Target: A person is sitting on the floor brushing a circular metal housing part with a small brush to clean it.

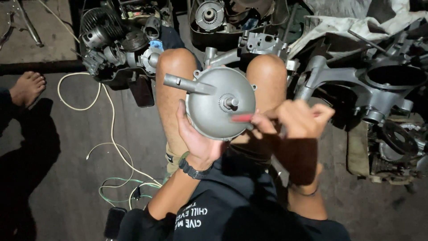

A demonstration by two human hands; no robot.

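Note:
A round grey metal engine cover with a toothed shaft at its centre and a tube arm sticking out to the left sits above my knees. My left hand grips its lower rim from below; a dark watch is on that wrist. To the right of the cover, my right hand pinches a small red-handled tool whose tip rests against the cover's face just under the shaft.
Engine parts lie piled at the upper left. A large grey engine casing stands at the right, more parts behind my knees. A white cable and green wires trail over the floor. Another person's bare foot is at the left.

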